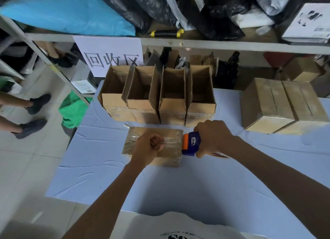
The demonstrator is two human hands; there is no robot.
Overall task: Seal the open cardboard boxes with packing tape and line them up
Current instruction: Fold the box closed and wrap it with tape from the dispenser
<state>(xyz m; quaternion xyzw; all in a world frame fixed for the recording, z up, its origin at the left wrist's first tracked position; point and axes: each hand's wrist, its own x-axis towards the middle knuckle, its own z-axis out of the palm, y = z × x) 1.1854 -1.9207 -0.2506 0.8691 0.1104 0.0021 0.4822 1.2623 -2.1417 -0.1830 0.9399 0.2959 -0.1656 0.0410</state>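
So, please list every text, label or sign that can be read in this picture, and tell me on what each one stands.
"回收区": large black characters on the white paper sign hanging from the shelf edge.
Small white characters on the blue tape dispenser held by the right hand: too small to read.
Printed label on the box on the floor under the shelf: blurred.
Black marks and small print on the white box on the shelf: unreadable.

blue-clothed table (178,185), open boxes (157,99), sealed boxes (284,104)

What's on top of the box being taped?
The left hand pinches a clear tape strip stretched from the dispenser, held by the right hand. The seam beneath the fist is hidden on the box.
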